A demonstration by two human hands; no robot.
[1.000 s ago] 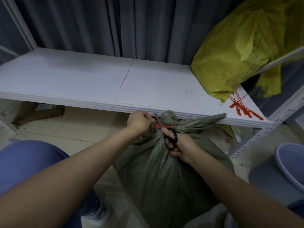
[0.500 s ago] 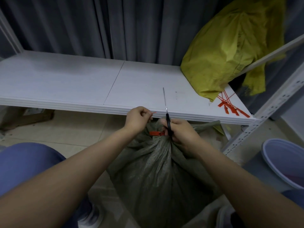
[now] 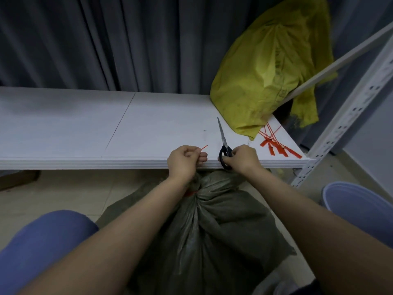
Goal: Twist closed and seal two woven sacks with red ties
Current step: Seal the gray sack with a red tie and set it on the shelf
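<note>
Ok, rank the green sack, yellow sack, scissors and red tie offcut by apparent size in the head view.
1. green sack, looks largest, but it is nearest the camera, so its lead over the next is unsure
2. yellow sack
3. scissors
4. red tie offcut

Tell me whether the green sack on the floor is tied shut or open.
Tied shut: the neck of the sack is gathered tight, a red tie cinched around it.
</note>
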